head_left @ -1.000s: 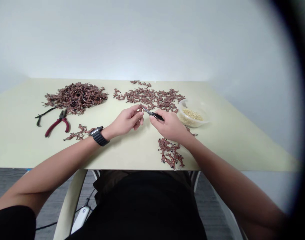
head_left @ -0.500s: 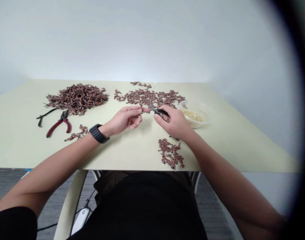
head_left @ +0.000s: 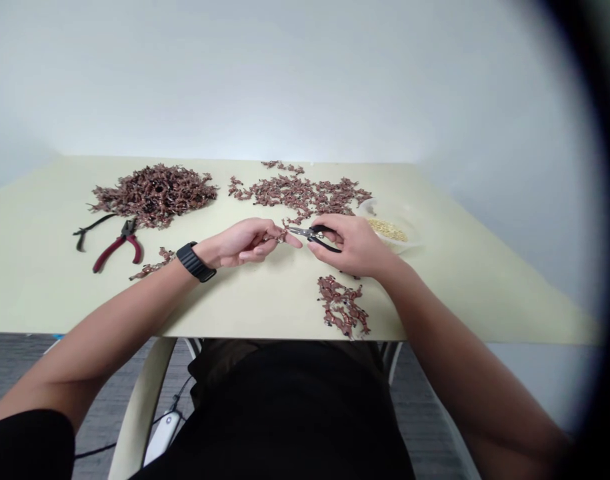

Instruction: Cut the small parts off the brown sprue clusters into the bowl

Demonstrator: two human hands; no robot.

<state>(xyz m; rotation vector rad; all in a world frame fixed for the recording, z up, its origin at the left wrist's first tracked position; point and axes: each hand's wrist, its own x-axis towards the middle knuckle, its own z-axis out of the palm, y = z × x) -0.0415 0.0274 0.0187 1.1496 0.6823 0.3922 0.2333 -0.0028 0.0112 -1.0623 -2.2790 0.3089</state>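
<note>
Between the fingers of my left hand (head_left: 247,243) is a small brown figurine (head_left: 281,235), shaped like an animal, perhaps a deer. My right hand (head_left: 352,243) is wrapped round the black handles of small pliers (head_left: 315,235). Their slim metal jaws point left and meet the figurine at my left fingertips. Whether the jaws grip a part of it is too small to tell. Just beyond my hands lies a spread of like brown figurines (head_left: 305,193). Nearer me, by my right forearm, sits a small cluster of figurines (head_left: 342,307).
A large heap of brown figurines (head_left: 157,193) stands at the left. Red-handled pliers (head_left: 119,247) and a black-handled tool (head_left: 89,230) lie in front of it. A translucent bowl (head_left: 412,240) with small gold-coloured pieces (head_left: 387,230) is beyond my right hand. The table (head_left: 265,307) ends near my body.
My left hand has turned and come slightly nearer, its index finger now stretched out under the figurine. The pliers' handles have spread wider and the tips have shifted a little left and down.
</note>
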